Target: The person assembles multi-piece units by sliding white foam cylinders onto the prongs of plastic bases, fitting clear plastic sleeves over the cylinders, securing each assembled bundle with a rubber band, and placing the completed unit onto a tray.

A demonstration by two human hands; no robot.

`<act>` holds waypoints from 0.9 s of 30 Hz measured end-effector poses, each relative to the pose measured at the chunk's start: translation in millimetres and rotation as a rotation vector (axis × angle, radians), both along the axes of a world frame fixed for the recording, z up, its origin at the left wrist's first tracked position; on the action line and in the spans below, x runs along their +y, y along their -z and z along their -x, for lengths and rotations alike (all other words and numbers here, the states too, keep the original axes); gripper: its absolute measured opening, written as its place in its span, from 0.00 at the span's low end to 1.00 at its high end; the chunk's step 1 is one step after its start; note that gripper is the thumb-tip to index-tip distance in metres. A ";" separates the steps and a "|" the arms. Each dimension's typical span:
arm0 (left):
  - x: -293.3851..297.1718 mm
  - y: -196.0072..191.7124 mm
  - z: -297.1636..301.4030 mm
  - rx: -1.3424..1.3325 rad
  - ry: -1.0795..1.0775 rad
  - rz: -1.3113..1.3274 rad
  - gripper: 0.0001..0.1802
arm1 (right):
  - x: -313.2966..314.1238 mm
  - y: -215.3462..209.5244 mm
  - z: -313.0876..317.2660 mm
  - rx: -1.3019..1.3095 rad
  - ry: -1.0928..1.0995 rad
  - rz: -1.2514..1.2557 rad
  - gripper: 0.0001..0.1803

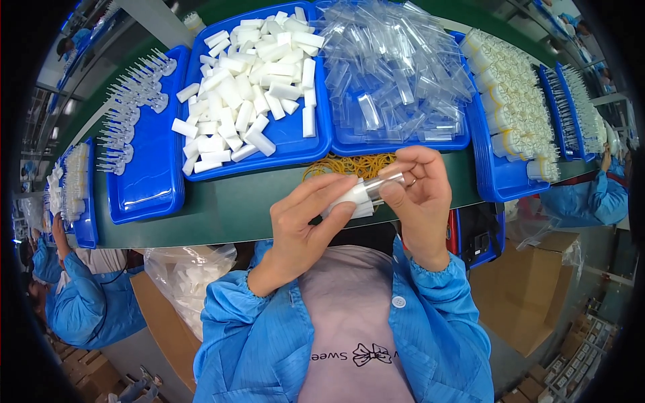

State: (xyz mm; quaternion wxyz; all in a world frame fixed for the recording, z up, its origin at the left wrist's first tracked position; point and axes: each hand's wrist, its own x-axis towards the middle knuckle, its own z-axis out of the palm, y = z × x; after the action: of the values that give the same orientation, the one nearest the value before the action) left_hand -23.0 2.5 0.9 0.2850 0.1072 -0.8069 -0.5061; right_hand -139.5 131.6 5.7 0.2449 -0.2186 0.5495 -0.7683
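In front of my chest, my left hand (pixel 306 218) is closed around a white cylindrical piece (pixel 358 196), its thumb and fingers pressing from both sides. A clear plastic tube (pixel 385 185) meets the end of the white piece. My right hand (pixel 424 205) pinches that tube between thumb and fingers. Whether the white piece reaches inside the tube is hard to see. Just beyond my fingers, a pile of yellow rubber bands (pixel 342 165) lies on the green table (pixel 222 213).
Blue trays hold white foam-like pieces (pixel 235 87), clear plastic sleeves (pixel 396 67), banded white bundles (pixel 510 101) and clear parts with thin stems (pixel 131 107). A plastic bag (pixel 191 275) and a cardboard box (pixel 527 289) flank me below the table. Co-workers in blue sit on both sides.
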 end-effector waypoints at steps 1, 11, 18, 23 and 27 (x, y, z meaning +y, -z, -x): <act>-0.3 2.0 0.0 -0.016 -0.010 -0.001 0.18 | 0.1 1.1 -0.3 0.000 -0.004 0.002 0.25; -6.8 -3.4 1.4 -0.328 0.415 -0.801 0.29 | 10.9 -17.8 35.3 0.066 -0.264 -0.088 0.29; -1.1 -3.6 2.6 -0.319 0.566 -1.444 0.28 | 16.2 -55.0 25.4 0.872 -0.360 -0.242 0.53; 3.1 -13.9 3.2 -0.294 0.483 -1.345 0.28 | 7.1 -49.1 17.8 0.939 -0.406 -0.367 0.58; 0.9 -11.2 0.6 -0.259 0.469 -1.363 0.28 | 4.7 -44.4 17.1 1.044 -0.337 -0.389 0.60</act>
State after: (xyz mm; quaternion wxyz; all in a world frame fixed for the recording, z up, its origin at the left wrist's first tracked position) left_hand -23.6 3.3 12.1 -0.0585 0.1441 -0.3419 -0.9268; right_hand -156.6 136.3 50.1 0.0961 -0.6041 0.6859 -0.3942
